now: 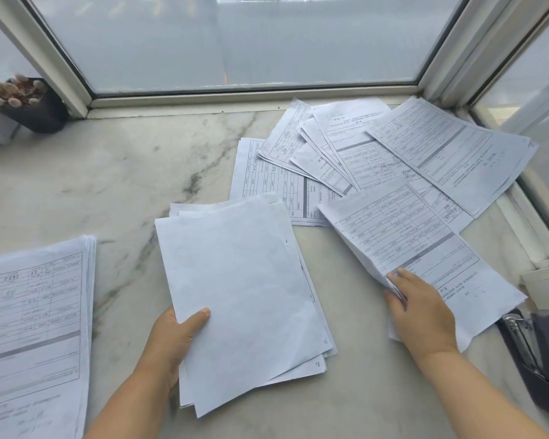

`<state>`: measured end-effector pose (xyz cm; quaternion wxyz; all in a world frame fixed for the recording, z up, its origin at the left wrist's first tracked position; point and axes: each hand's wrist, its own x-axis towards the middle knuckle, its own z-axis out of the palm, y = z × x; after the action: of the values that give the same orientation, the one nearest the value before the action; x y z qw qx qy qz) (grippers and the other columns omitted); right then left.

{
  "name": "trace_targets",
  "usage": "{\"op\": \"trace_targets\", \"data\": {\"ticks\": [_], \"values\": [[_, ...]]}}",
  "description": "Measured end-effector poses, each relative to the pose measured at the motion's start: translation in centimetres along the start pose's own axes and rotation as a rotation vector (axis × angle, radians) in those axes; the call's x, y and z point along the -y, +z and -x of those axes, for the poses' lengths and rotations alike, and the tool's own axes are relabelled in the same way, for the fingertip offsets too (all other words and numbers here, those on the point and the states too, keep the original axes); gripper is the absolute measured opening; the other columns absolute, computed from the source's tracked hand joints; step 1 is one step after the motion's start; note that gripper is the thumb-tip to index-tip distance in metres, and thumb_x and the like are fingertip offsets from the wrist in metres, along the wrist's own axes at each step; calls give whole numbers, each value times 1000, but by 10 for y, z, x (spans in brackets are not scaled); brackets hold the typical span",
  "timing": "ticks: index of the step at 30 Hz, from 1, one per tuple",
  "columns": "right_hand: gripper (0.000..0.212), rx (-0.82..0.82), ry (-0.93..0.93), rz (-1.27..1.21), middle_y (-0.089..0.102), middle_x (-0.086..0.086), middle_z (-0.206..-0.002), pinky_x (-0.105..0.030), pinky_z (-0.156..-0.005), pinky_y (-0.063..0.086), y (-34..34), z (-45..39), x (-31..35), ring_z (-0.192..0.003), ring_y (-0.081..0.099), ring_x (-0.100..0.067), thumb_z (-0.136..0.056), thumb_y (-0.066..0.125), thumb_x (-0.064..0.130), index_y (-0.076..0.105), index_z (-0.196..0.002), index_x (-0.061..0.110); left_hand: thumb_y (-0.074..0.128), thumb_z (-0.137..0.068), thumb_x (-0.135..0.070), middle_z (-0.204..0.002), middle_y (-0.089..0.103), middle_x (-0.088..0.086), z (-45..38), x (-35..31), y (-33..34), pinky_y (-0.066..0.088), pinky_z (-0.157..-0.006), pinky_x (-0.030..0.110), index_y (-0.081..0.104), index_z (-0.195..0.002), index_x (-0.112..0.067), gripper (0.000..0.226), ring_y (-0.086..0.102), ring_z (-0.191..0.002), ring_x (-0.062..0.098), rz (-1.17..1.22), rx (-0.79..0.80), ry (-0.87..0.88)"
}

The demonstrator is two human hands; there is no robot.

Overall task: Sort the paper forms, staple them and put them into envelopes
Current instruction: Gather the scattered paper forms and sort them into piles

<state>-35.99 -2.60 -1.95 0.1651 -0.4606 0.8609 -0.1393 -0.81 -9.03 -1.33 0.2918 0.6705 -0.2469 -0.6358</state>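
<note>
My left hand (171,340) grips the lower left edge of a face-down bundle of forms (244,296), thumb on top. My right hand (420,312) pinches the near left edge of a printed form (403,239), lifting that edge off the marble sill. Several loose printed forms (377,153) lie fanned out behind it toward the window corner. A neat stack of printed forms (35,327) lies at the left edge. A black stapler (533,356) rests at the right, just past my right hand. I see no envelopes.
The marble sill (108,185) runs up to a window frame (251,93) at the back and right. A dark pot with a small plant (29,103) stands in the back left corner. A pale object (545,280) sits at the right edge.
</note>
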Motion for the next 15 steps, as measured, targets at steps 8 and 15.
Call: {"op": "trace_targets", "data": {"ticks": [8,15], "values": [[15,257,-226,-160,62,5,-87,-32,-72,40,-10,52,150,-83,56,-16,-96,49,31,61,-94,22,75,-77,-36,-105,72,13,3,-8,-4,51,-91,51,65,-115,-11,47,70,-95,34,18,87,-38],[61,750,-292,-118,48,11,-144,-32,-107,34,24,71,197,-131,45,-12,-90,50,63,46,-141,30,41,-95,-51,-120,67,16,10,-22,-5,46,-97,48,61,-125,-14,51,64,-111,34,232,265,-85]]}}
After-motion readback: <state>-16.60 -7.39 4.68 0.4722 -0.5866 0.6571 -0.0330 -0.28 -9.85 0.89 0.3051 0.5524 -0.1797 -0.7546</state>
